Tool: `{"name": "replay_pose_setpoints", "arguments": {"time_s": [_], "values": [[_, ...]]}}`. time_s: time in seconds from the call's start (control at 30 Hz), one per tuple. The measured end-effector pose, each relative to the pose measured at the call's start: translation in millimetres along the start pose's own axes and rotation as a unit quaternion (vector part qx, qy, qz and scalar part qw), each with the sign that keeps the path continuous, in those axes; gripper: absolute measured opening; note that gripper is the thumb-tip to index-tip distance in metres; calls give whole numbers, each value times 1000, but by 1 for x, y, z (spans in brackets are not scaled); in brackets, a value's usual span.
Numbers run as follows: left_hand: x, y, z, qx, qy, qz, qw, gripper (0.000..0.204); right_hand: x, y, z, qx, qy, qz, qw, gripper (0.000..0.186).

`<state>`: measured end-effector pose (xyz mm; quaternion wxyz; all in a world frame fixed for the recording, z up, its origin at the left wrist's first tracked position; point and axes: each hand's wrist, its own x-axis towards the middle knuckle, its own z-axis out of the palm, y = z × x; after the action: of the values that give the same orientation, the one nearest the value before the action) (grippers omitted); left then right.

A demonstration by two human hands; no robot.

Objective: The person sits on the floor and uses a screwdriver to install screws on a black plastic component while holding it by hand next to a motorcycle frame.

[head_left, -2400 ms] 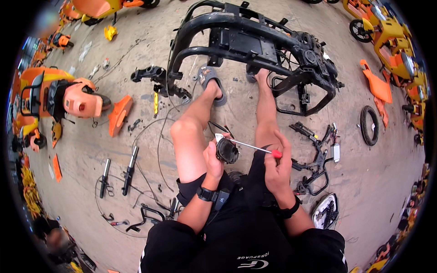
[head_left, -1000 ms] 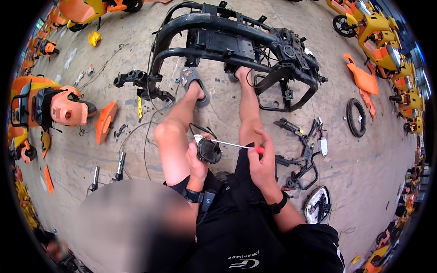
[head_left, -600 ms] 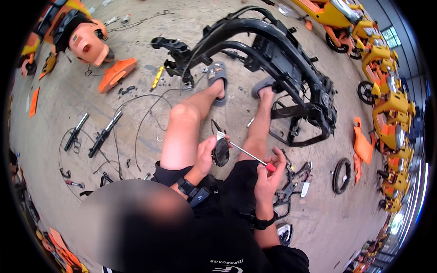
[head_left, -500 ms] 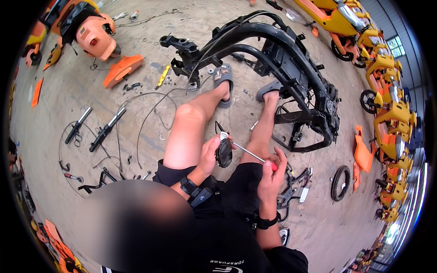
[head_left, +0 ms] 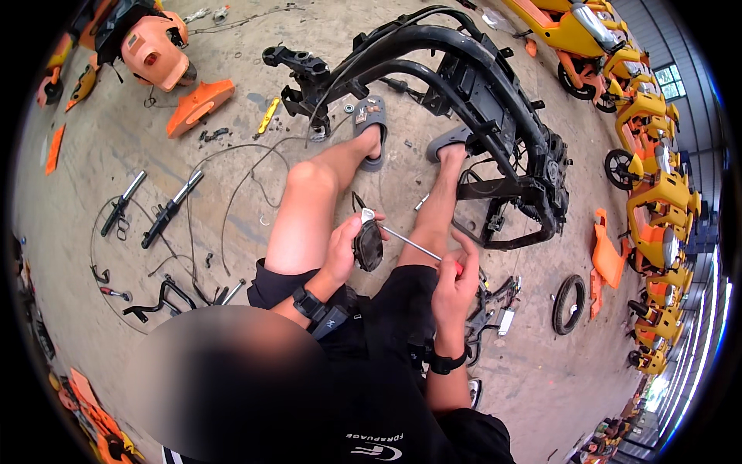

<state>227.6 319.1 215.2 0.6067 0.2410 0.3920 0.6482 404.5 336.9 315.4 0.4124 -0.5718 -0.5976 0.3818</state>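
Observation:
My left hand [head_left: 343, 245] is closed around a black rounded part [head_left: 369, 249] with a silver tab and a short dark lead at its top; I cannot tell its exact kind. In my right hand [head_left: 454, 284] is a screwdriver [head_left: 408, 242], its red handle mostly covered by the fingers. The long metal shaft slants up and left, its tip at or very near the silver tab. Both hands are above my lap, between my knees.
A black vehicle frame [head_left: 483, 116] stands ahead, close to my feet. On the floor to the left lie two fork tubes [head_left: 171, 209], cables and a yellow tool [head_left: 268, 116]. To the right are a tyre [head_left: 569, 305] and orange panels [head_left: 607, 251]; yellow scooters [head_left: 657, 205] line the far right.
The whole scene has shifted slightly up and left with my head's movement. Both hands keep their hold, and the screwdriver tip stays by the silver tab.

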Motion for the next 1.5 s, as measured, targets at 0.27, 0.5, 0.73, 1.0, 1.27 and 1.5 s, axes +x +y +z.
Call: {"name": "replay_pose_setpoints", "arguments": {"time_s": [0.27,0.5,0.73,1.0,1.27,1.5], "values": [[-2,-4,-4,-32,4,-17,999,54,-3,-3,5,63,10,88,994,28],[2,-8,-3,-41,-9,-20,999,53,-3,4,5,55,30,-34,997,30],[1,-10,-2,-54,-6,-27,998,52,-9,7,5,106,29,-14,994,30],[-1,-8,0,-54,-6,-29,998,52,-9,7,5,141,48,3,989,31],[1,-6,3,-91,7,-37,995,52,-10,7,3,135,50,3,990,31],[10,-9,-4,-18,121,-55,991,53,0,17,2,91,46,59,993,28]]}}
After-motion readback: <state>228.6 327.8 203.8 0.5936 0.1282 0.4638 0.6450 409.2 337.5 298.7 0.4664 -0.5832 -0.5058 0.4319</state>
